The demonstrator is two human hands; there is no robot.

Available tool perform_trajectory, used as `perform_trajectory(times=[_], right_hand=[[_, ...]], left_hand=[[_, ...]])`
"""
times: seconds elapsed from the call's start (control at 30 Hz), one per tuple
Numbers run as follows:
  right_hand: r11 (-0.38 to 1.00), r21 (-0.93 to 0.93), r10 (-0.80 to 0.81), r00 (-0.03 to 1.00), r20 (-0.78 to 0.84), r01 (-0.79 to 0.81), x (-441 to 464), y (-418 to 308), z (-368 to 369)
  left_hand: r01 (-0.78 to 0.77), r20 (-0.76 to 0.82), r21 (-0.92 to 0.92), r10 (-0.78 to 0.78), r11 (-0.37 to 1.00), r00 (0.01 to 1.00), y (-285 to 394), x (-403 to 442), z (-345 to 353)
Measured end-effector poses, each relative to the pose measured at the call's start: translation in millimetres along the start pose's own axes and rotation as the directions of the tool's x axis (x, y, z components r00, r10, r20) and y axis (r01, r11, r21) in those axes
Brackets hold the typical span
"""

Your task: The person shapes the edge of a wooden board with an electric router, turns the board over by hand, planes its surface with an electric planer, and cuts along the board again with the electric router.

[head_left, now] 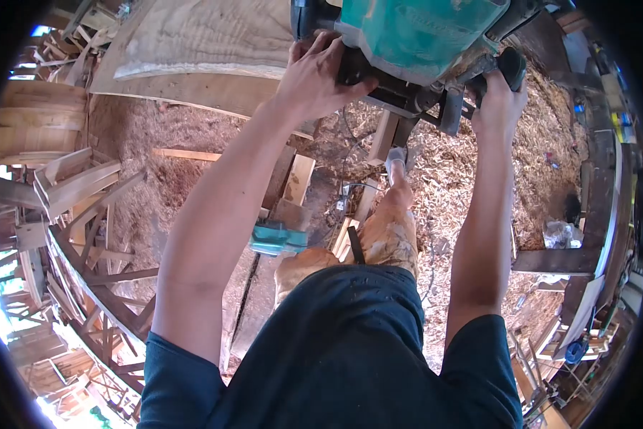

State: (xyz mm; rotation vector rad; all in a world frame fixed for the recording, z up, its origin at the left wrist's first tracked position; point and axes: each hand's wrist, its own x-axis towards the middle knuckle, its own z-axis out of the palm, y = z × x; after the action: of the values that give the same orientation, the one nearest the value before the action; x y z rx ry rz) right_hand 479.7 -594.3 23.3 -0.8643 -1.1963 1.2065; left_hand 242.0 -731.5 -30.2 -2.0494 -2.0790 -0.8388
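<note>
A large teal power machine with a dark metal base, which looks like a wood planer (414,36), fills the top centre of the head view. My left hand (321,75) lies on the near left edge of its dark base, fingers curled over the edge and thumb stretched along it. My right hand (499,104) is closed around a part at the machine's right side, close to a round black knob (512,68). The fingers of this hand are partly hidden. A wide wooden slab (200,43) with wavy grain lies left of the machine.
Wood shavings (450,207) cover the floor. Short wood offcuts (298,179) and a smaller teal tool or case (277,238) lie near my legs. A dark cord (346,143) runs over the floor. Timber frames (78,186) stand at left, dark beams (557,261) at right.
</note>
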Motion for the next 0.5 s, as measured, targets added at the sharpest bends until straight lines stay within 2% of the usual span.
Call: perform_trajectory(times=[0.17,0.27,0.37,0.5], right_hand=[[1.000,-0.019,0.000,0.999,-0.041,-0.001,-14,-2,-2],[0.999,-0.034,0.000,0.999,-0.034,-0.001,-24,-3,-7],[0.999,-0.036,-0.015,0.999,-0.037,0.013,-31,-6,-7],[0.999,-0.042,-0.032,0.995,-0.095,0.028,-38,-7,-3]], left_hand=[[-0.030,-0.031,0.020,0.030,0.999,0.999,2,-10,-2],[0.028,0.078,-0.048,-0.024,0.998,0.997,3,-15,-7],[0.052,0.136,-0.041,-0.046,0.998,0.990,3,-16,-10],[0.007,0.088,-0.029,-0.005,1.000,0.996,4,-16,-13]])
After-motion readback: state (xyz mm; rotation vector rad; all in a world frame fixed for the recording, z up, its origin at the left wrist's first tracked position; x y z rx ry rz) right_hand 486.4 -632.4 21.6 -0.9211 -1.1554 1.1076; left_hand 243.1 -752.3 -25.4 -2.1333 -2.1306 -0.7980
